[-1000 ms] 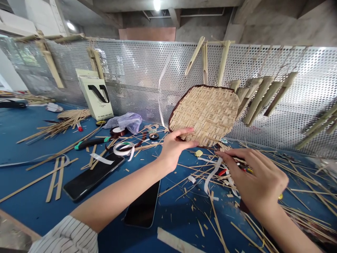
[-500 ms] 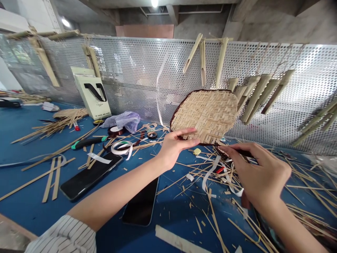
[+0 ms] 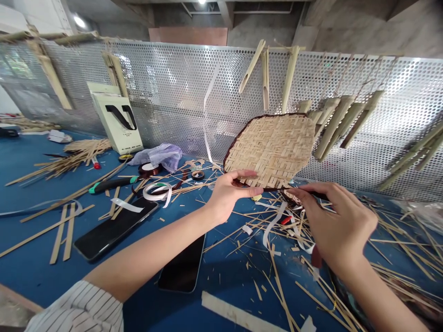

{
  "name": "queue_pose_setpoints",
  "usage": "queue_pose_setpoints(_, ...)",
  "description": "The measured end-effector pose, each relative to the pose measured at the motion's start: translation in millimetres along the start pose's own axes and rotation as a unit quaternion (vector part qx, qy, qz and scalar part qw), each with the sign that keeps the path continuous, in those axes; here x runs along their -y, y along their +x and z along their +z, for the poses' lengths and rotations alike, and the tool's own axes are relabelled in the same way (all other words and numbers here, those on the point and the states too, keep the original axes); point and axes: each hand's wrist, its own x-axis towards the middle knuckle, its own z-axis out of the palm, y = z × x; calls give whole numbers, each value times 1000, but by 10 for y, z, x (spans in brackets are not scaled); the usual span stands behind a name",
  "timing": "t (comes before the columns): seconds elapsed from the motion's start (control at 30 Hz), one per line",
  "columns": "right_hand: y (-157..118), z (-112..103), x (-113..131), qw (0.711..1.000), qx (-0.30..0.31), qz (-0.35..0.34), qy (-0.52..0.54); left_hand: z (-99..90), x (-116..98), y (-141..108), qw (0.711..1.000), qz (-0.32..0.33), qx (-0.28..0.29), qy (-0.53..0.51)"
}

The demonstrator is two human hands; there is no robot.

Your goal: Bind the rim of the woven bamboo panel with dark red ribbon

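A woven bamboo-strip panel (image 3: 273,147) with a dark brown strip along its rim is held upright above the table. My left hand (image 3: 230,191) grips its lower left edge, thumb and fingers closed on either side. At the lower right edge, my right hand (image 3: 332,216) pinches the dark brown edging strip (image 3: 276,189) against the weave. A length of brown strip (image 3: 316,257) hangs below my right palm. My right fingertips partly cover that corner of the panel.
Bamboo slivers and white tape scraps litter the blue table (image 3: 228,276). Two phones lie there, one black (image 3: 114,226), one under my left forearm (image 3: 183,267). Tape rolls (image 3: 155,191), a green-and-black handled tool (image 3: 114,184) and a box (image 3: 117,120) stand left. Behind is a perforated metal screen (image 3: 166,87).
The view has shifted slightly, so the table things sit a little further left. My right fingertips have drawn the strip straighter along the panel's lower edge. Both hands keep their hold.
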Motion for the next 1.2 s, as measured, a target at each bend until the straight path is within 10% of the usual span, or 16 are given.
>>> queue_pose_setpoints(1.0, -6, -19, -64, 971, -169, -168, -6, 103, -348, -241, 997, 57, 49, 9)
queue_pose_setpoints(1.2, 25, -126, -133, 959, -128, -253, 21, 33, -417, -204, 989, 106, 76, 73)
